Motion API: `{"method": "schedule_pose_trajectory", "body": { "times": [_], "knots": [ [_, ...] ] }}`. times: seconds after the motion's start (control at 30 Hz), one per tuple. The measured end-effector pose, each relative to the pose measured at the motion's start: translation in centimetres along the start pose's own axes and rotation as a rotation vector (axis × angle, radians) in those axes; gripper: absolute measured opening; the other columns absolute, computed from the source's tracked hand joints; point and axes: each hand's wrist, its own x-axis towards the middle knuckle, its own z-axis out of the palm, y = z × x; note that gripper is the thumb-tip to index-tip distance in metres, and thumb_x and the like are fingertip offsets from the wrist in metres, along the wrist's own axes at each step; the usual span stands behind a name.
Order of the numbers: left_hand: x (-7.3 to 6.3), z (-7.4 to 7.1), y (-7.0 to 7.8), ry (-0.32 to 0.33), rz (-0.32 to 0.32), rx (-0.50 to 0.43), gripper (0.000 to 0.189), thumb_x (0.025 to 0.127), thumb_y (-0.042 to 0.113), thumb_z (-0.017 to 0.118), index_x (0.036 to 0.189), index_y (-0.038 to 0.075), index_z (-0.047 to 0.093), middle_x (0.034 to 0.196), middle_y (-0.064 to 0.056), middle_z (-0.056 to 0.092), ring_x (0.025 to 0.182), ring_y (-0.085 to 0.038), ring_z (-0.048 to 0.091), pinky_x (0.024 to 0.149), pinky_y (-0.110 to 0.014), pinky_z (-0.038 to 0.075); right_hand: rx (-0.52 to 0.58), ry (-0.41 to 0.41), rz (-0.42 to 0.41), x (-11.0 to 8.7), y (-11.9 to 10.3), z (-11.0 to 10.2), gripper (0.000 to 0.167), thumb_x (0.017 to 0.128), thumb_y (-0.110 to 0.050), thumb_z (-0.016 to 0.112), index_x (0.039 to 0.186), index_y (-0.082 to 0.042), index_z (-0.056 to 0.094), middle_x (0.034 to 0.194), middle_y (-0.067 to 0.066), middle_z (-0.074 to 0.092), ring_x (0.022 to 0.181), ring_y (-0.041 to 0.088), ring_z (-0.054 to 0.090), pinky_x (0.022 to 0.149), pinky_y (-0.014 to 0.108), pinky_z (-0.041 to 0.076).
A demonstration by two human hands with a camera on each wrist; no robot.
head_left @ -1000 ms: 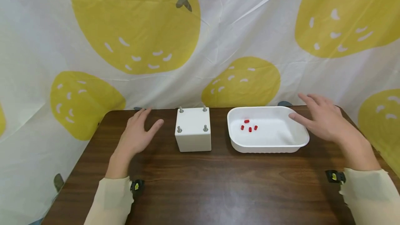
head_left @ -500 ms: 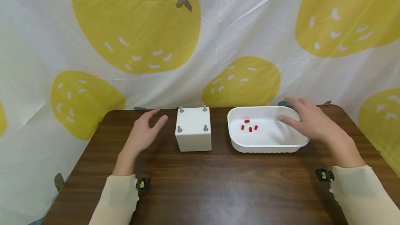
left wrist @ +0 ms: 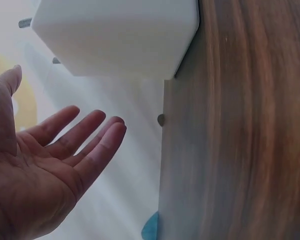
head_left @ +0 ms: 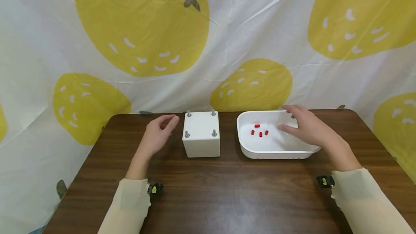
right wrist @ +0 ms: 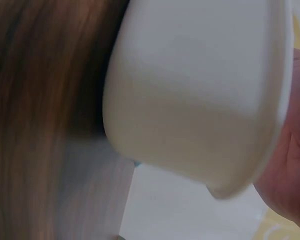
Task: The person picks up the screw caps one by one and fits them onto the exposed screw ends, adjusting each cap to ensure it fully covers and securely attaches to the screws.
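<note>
My left hand (head_left: 157, 135) hovers just left of a white block (head_left: 201, 125) with metal bolts (head_left: 214, 133) standing up near its top corners. Its fingers are relaxed and hold nothing; in the left wrist view the palm of the left hand (left wrist: 45, 175) faces up beside the block (left wrist: 120, 40). Over the right part of a white tray (head_left: 279, 154), my right hand (head_left: 308, 127) hangs with thumb and fingers apart. Several small red cylindrical pieces (head_left: 260, 134) lie on the tray's left part. The tray's wall (right wrist: 195, 100) hides much of the right hand (right wrist: 290, 170) in the right wrist view.
Block and tray stand side by side near the back edge of a dark wooden table (head_left: 208, 190). A white cloth with yellow fruit shapes (head_left: 250, 86) hangs right behind that edge. Black straps with cameras (head_left: 325, 181) sit at both wrists.
My left hand has moved right toward the block, its thumb and fingers drawing closer together. The right hand has moved left, further over the tray. Block, tray and red pieces have stayed put.
</note>
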Motion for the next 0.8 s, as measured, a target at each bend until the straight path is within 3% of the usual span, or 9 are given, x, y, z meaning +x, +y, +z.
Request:
{"method": "schedule_pose_trajectory", "body": {
  "times": [0.17, 0.43, 0.6, 0.8],
  "knots": [
    [0.3, 0.7, 0.2, -0.006, -0.036, -0.127, 0.06, 0.106, 0.053, 0.063, 0.137, 0.002, 0.069, 0.124, -0.023, 0.072, 0.107, -0.043, 0.071, 0.09, -0.053, 0.063, 0.01, -0.018, 0.012, 0.8, -0.4, 0.9, 0.075, 0.099, -0.036, 0.078, 0.153, 0.004, 0.047, 0.14, 0.027, 0.057, 0.122, 0.043, 0.06, 0.102, 0.061, 0.052],
    [0.8, 1.4, 0.2, -0.022, -0.124, -0.317, 0.057, 0.103, 0.045, 0.071, 0.133, -0.003, 0.071, 0.133, -0.021, 0.07, 0.116, -0.042, 0.07, 0.091, -0.055, 0.063, 0.013, -0.024, -0.007, 2.0, -1.0, 2.1, 0.064, 0.097, -0.029, 0.081, 0.145, 0.004, 0.056, 0.131, 0.023, 0.064, 0.113, 0.037, 0.066, 0.095, 0.055, 0.056],
    [1.1, 1.6, 0.5, -0.034, -0.205, -0.42, 0.055, 0.101, 0.041, 0.075, 0.133, -0.003, 0.071, 0.134, -0.02, 0.07, 0.115, -0.034, 0.072, 0.093, -0.055, 0.062, 0.048, -0.032, -0.03, 2.6, -1.3, 2.6, 0.058, 0.094, -0.019, 0.083, 0.141, 0.007, 0.06, 0.127, 0.023, 0.067, 0.108, 0.037, 0.068, 0.093, 0.054, 0.057],
    [1.4, 1.8, 0.8, -0.035, -0.256, -0.452, 0.054, 0.098, 0.04, 0.079, 0.132, -0.002, 0.072, 0.131, -0.019, 0.071, 0.107, -0.025, 0.073, 0.091, -0.052, 0.063, 0.064, -0.061, -0.08, 3.2, -1.5, 3.3, 0.047, 0.091, -0.011, 0.085, 0.13, 0.007, 0.067, 0.114, 0.018, 0.073, 0.097, 0.031, 0.07, 0.091, 0.05, 0.058]
  ]
}}
